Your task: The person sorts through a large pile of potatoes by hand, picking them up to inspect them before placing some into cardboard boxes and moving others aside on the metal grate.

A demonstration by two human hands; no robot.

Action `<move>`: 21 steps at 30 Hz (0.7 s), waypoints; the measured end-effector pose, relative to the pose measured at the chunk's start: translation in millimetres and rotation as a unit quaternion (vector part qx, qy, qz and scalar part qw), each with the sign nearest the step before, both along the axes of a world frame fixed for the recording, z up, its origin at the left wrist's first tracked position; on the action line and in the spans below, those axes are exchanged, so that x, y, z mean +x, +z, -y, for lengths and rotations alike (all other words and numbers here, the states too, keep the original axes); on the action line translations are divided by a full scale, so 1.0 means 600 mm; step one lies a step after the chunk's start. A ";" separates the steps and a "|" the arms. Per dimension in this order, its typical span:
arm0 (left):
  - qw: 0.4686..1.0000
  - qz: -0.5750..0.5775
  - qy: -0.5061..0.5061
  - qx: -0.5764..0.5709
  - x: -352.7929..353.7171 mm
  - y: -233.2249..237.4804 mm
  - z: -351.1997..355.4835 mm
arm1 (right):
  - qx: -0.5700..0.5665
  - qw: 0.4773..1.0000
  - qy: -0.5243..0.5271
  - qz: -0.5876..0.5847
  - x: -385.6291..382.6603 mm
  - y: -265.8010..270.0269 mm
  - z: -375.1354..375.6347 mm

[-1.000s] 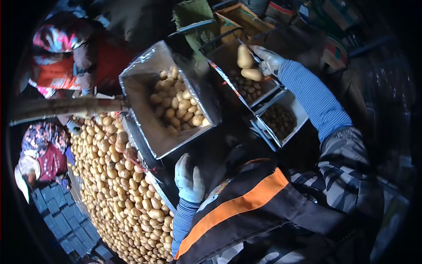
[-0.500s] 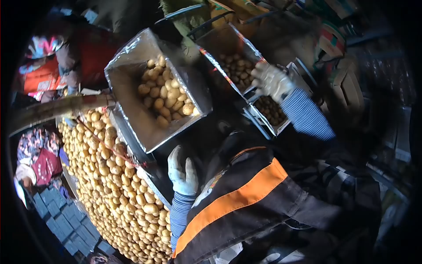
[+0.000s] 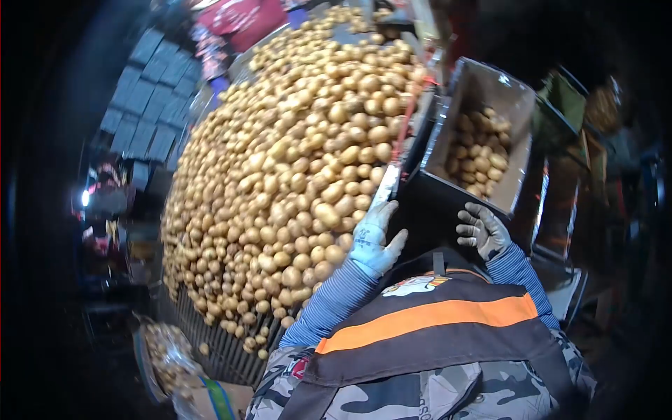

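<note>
My left hand (image 3: 374, 242), in a pale work glove, is at the right edge of a broad heap of potatoes (image 3: 280, 189), near the metal rim (image 3: 387, 183). Its thumb stands away from the fingers and no potato shows in it. To the right, my right hand (image 3: 483, 229), gloved too, hovers by the near end of an open box (image 3: 516, 105). Its fingers are spread and slightly bent, with nothing in them. Smaller potatoes (image 3: 481, 155) lie inside that box.
Further right stand another open bin (image 3: 560, 203) and a green-lined container (image 3: 563, 101). A person in a dark red garment (image 3: 245, 21) is at the far side of the heap. Grey blocks (image 3: 143, 94) are stacked at left. A bag of potatoes (image 3: 168, 350) sits at lower left.
The view has swung left, so the heap fills the middle. My right hand has moved from the far-right bins back toward the potato box. My left hand stays by the heap's edge.
</note>
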State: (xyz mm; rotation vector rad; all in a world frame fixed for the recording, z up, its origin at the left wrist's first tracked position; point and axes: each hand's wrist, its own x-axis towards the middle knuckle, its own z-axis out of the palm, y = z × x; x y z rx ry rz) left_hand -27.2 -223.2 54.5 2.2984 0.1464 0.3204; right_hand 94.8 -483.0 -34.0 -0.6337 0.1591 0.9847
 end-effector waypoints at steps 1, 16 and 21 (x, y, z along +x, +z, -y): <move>0.999 -0.007 0.034 0.035 -0.019 -0.001 -0.023 | -0.011 1.000 0.025 0.013 -0.002 0.013 -0.029; 0.951 -0.051 0.272 0.138 -0.213 -0.013 -0.294 | -0.070 0.955 0.268 0.105 -0.073 0.103 -0.340; 0.966 -0.026 0.229 0.120 -0.091 -0.025 -0.347 | -0.070 0.941 0.320 0.085 -0.058 0.103 -0.376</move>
